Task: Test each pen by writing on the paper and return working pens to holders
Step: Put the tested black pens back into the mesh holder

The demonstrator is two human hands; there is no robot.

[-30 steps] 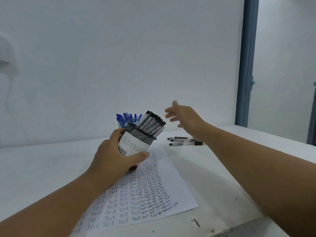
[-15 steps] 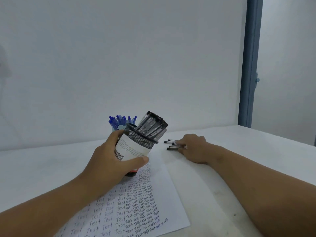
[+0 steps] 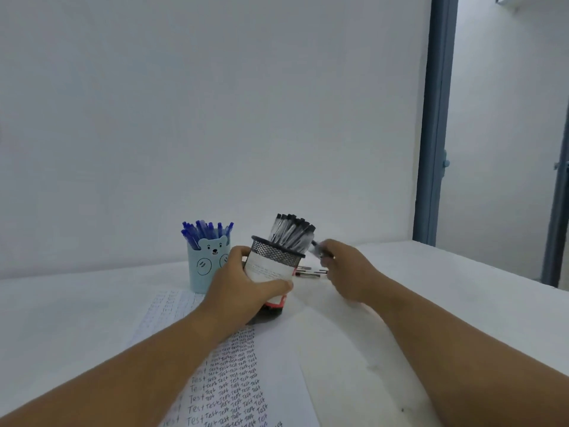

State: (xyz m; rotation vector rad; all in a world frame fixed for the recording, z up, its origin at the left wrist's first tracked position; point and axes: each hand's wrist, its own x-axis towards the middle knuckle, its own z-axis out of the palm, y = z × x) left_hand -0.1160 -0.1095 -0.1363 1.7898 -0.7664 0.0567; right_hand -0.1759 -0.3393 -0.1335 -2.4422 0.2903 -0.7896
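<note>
Two holders stand on the white counter (image 3: 431,303), which runs back to a plain wall with a blue door frame (image 3: 434,118) at right. A sheet of paper (image 3: 277,380) lies on the counter under the forearms, its visible part filled with rows of the handwritten word "Test".

Left hand (image 3: 243,288): fingers and thumb curled round the black mesh holder (image 3: 275,263), which sits tipped toward the right, its base on or just above the top edge of the paper; contact cannot be told. The holder is packed with black-capped pens (image 3: 291,231).

Behind it and to the left, upright on the counter: a light blue bear-face holder (image 3: 203,266), full of blue pens (image 3: 204,232).

Right hand (image 3: 348,272): fingers curled round a black pen (image 3: 317,249), tip end pointing at the mesh holder's rim, just beside it.

A few loose pens (image 3: 309,272) lie flat on the counter between the mesh holder and the right hand, partly hidden.

Progress, judged: late stage. Paper heavily written, both holders near full. The pen in hand appears bound for the mesh holder. Remaining: the loose pens by the holder; whether they have been tested cannot be told.
</note>
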